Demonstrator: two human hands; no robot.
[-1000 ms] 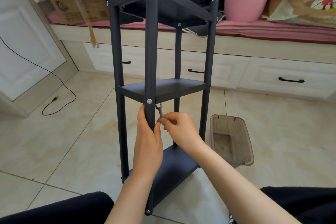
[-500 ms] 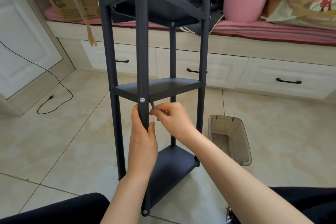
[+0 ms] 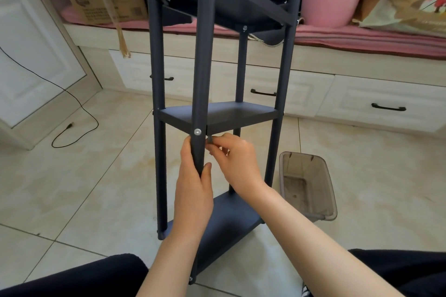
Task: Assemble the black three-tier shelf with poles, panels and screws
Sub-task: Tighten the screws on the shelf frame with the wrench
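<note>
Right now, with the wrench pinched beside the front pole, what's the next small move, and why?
Probably seat the small wrench behind the middle-shelf screw and turn. The right hand pinches it just under that shelf, and the left hand grips the front pole, steadying it.

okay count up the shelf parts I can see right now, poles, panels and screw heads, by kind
Poles: 4
Panels: 3
Screw heads showing: 4 clear, on the near pole and one far pole; others too small to tell
Total: 11
</note>
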